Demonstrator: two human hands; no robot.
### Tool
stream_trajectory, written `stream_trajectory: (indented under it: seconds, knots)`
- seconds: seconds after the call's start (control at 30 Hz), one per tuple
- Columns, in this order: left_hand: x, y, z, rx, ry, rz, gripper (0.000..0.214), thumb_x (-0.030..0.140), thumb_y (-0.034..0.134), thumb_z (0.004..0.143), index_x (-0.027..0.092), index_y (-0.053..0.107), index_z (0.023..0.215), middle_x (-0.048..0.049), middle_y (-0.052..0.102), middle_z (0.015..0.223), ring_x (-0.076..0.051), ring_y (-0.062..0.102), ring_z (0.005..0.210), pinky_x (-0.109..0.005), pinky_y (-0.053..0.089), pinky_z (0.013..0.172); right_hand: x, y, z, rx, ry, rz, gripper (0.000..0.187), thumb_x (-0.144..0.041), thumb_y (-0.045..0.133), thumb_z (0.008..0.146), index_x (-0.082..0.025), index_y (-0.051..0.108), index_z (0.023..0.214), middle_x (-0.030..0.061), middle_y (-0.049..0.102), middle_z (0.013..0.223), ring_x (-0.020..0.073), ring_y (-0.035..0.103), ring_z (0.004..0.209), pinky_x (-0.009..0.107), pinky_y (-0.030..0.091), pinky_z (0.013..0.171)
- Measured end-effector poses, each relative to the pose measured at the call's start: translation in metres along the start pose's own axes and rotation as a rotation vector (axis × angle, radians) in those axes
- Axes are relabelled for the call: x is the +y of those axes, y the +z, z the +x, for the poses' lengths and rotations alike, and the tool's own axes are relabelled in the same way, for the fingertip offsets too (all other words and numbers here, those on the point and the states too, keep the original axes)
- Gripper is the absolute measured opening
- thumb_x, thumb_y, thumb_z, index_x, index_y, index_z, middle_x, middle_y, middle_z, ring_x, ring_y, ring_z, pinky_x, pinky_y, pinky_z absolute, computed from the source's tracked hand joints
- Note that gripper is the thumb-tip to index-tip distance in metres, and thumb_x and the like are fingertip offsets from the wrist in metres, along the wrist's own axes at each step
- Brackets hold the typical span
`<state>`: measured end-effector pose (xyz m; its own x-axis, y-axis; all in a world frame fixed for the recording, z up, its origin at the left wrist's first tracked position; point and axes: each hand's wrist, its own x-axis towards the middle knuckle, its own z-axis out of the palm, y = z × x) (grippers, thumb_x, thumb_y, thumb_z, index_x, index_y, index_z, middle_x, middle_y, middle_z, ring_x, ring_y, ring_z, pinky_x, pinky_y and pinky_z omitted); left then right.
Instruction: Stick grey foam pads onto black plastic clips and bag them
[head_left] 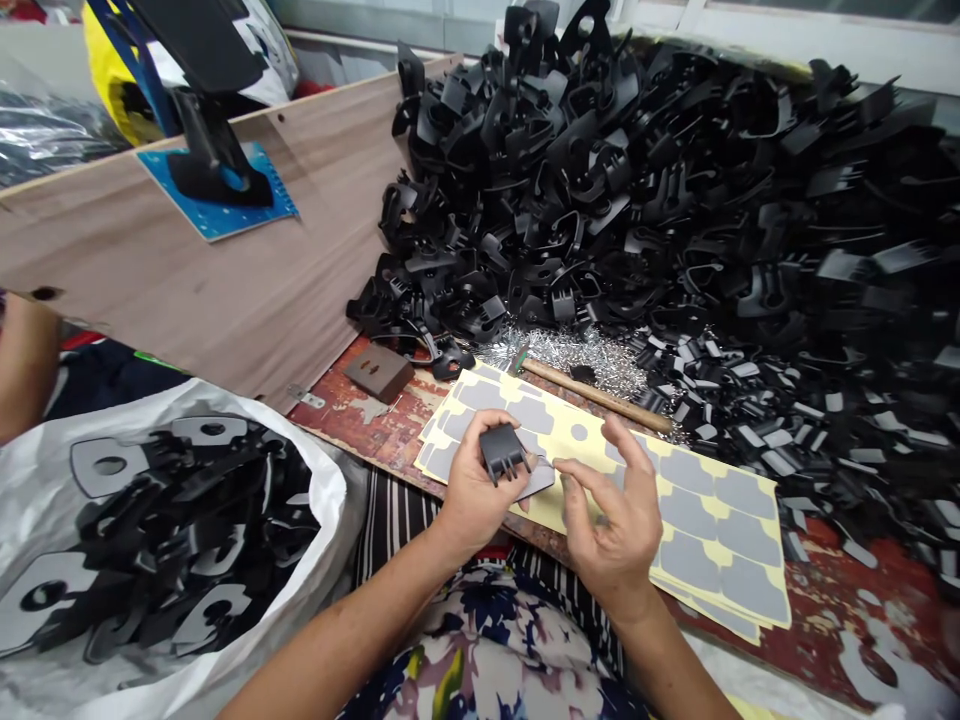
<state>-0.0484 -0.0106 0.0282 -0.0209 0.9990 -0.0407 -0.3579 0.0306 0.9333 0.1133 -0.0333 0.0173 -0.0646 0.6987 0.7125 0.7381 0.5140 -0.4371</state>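
Note:
My left hand (480, 490) is closed around a black plastic clip (504, 454) with short prongs on its edge. From under the clip a flat grey piece (538, 482) sticks out to the right; whether it is joined to the clip I cannot tell. My right hand (615, 510) is just right of that grey edge, index finger and thumb a little apart and the other fingers raised, with nothing visible between them. Beneath both hands lie yellow sheets (574, 425) carrying rows of grey die-cut stickers (752, 545).
A tall heap of black plastic parts (570, 180) fills the back. A hammer (600, 393) lies before silvery small pieces (585, 350), near a brown block (380, 372). Small black pieces (742, 400) spread right. A white sack (326, 490) of parts stands left, beside a wooden board (300, 260).

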Motion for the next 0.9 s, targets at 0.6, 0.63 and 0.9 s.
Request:
stream_trajectory:
  seconds: [0.6,0.63,0.9]
  knots:
    - [-0.024,-0.015,-0.004,-0.136,-0.123,-0.165,0.046,0.043,0.084,0.081,0.026,0.052,0.111,0.0029,0.053,0.084,-0.01,0.049,0.055,-0.021,0.051,0.04,0.004,0.011,0.01,-0.412,0.595,0.615,0.02,-0.033,0.063,0.096,-0.022,0.058,0.081,-0.0021,0.058,0.077,0.0153,0.056,0.075,0.026,0.044,0.072]
    - [-0.026,-0.017,-0.004,-0.154,-0.108,-0.138,0.046,0.043,0.084,0.081,0.026,0.053,0.111,0.0031,0.052,0.083,-0.009,0.048,0.055,-0.02,0.05,0.041,0.004,0.012,0.01,-0.419,0.612,0.624,0.02,-0.032,0.065,0.094,-0.022,0.057,0.079,-0.0021,0.058,0.076,0.0152,0.055,0.075,0.026,0.043,0.072]
    - [-0.027,-0.02,-0.002,-0.154,-0.059,-0.04,0.039,0.034,0.086,0.081,0.023,0.057,0.106,0.0016,0.057,0.084,-0.009,0.052,0.065,-0.02,0.044,0.058,0.006,0.008,0.009,-0.544,0.922,1.052,0.035,-0.05,0.077,0.089,-0.021,0.059,0.081,-0.0021,0.058,0.074,0.0135,0.051,0.066,0.025,0.042,0.064]
